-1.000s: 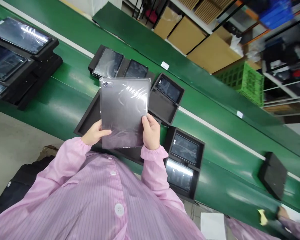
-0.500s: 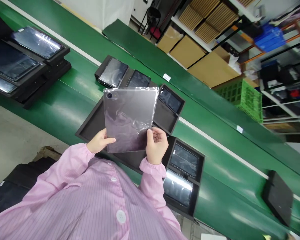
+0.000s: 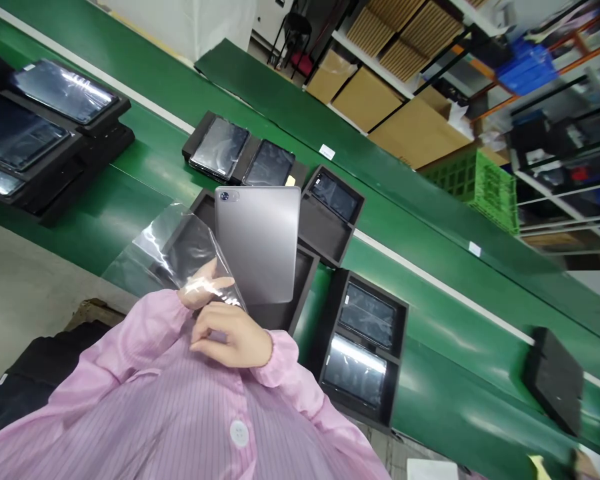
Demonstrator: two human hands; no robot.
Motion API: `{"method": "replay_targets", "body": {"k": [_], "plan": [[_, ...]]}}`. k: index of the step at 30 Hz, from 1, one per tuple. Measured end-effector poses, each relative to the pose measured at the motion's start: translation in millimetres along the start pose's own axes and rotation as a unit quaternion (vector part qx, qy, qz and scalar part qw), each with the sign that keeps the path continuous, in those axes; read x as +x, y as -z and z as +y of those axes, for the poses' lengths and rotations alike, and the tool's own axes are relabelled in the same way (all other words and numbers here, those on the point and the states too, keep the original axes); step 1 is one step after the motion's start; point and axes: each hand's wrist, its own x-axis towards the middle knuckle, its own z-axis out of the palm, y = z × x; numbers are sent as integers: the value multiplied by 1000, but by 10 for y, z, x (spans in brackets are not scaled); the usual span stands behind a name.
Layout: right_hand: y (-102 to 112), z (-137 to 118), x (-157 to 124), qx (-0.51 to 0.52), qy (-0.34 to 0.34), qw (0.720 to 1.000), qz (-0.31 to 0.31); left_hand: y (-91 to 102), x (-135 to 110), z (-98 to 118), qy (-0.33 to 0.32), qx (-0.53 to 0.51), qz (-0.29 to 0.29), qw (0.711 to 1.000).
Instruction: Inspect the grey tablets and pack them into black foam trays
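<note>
A bare grey tablet (image 3: 263,247), its back with the camera facing up, is over a black tray. My left hand (image 3: 200,285) is closed at its lower left edge, with the thumb showing through clear plastic. The clear plastic bag (image 3: 153,243) spreads to the left of the tablet and lies across my left hand. Just below, my right hand (image 3: 235,335) is closed with curled fingers at the bag's lower edge. Part of that grip is hidden. Under the tablet, the black tray (image 3: 305,283) shows at both sides.
Black trays with tablets, one (image 3: 405,340) at right and another (image 3: 337,243) behind it, stand on the green conveyor (image 3: 455,393). More wrapped tablets (image 3: 220,148) lie at the back, others (image 3: 63,90) at far left. A closed black box (image 3: 554,380) sits far right.
The tablet has come out of its clear bag. My right hand has moved from the tablet's right edge down and left, and the bag now hangs to the left.
</note>
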Motion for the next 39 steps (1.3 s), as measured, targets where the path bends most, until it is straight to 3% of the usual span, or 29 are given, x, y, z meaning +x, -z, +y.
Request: {"method": "replay_targets", "body": {"k": [2,4,9,11,13,17,21,24,26,28,30,32,34,36,37,39], "plan": [[174,-45,-108,67,-29,995,71,11,-9,-19,9,-31,-2,999],[357,-57,-246,78,-85,974,193,33,-14,-44,25,-48,6,999],[655,218,-633,9,-229,851,472,97,-14,-92,73,-84,20,994],[692,397,-757,29,-269,800,536,103,-13,-112,93,-86,18,992],[691,547,-828,86,-299,774,552,95,-14,-136,116,-90,12,989],[630,658,-812,221,-347,787,460,90,-24,-205,156,-107,-3,982],[580,577,-697,262,-374,789,410,167,3,-301,207,-96,-15,974],[561,457,-570,201,-362,816,404,236,46,-325,185,-29,28,982],[536,346,-442,97,-363,838,396,263,46,-277,143,45,73,986],[479,214,-278,-23,-384,847,366,284,5,-172,97,91,76,988],[381,89,-100,-106,-390,864,302,323,-63,-26,76,74,18,994],[255,6,50,-127,-346,907,206,404,-115,125,72,40,-14,996],[140,-3,131,-82,-282,952,83,535,-115,246,74,57,26,995],[78,73,114,-31,-251,967,-22,694,-60,312,72,129,100,984],[78,141,69,-20,-253,966,-49,774,-21,322,75,166,127,975],[155,318,-88,-20,-280,959,-42,915,57,303,88,208,152,962]]}}
